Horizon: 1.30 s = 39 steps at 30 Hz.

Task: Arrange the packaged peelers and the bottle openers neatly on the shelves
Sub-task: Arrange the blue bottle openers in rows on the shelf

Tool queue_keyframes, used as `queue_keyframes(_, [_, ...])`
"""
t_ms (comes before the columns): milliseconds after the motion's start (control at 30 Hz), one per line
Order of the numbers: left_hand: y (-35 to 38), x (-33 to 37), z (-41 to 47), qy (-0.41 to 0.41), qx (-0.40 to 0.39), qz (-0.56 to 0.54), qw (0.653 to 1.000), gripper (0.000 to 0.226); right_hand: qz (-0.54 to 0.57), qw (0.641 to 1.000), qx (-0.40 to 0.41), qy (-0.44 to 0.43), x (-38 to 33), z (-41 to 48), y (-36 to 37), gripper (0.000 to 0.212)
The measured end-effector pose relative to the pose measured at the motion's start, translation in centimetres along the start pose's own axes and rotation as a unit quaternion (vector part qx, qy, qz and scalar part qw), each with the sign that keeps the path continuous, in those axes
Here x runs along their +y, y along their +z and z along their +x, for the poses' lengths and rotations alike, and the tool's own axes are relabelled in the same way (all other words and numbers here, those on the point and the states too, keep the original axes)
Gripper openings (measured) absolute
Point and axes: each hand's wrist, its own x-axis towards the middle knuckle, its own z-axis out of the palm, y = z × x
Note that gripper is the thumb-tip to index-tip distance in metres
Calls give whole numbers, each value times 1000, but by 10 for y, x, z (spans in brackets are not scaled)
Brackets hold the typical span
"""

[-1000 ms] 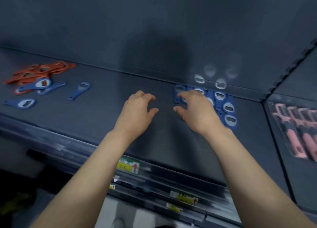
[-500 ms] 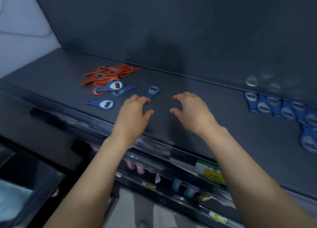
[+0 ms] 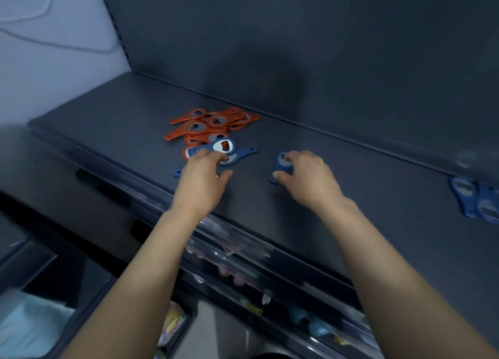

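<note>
Orange openers heaped; blue openers overlap heap's front; lone blue opener rightward; blue row far right.

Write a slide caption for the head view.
Right hand pinches a blue bottle opener; left hand touches other blue openers beside the orange pile on the shelf.

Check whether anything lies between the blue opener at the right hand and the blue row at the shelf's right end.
Nothing visible does. The right hand pinches the blue bottle opener, and only bare shelf stretches from there to the row of blue openers.
</note>
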Motion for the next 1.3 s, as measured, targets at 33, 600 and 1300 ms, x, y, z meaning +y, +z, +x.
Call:
queue_keyframes(33, [-1, -4, 5, -12, 6, 8, 1000, 31, 0, 1000, 1, 5, 0, 8, 2, 43])
queue_keyframes(600, [0, -28, 84, 20, -87, 126, 988, 45, 5, 991, -33, 129, -21, 66, 19, 47])
queue_keyframes(1300, [-46, -52, 55, -6, -200, -11, 980, 44, 10, 986, -151, -75, -60, 95, 37, 41])
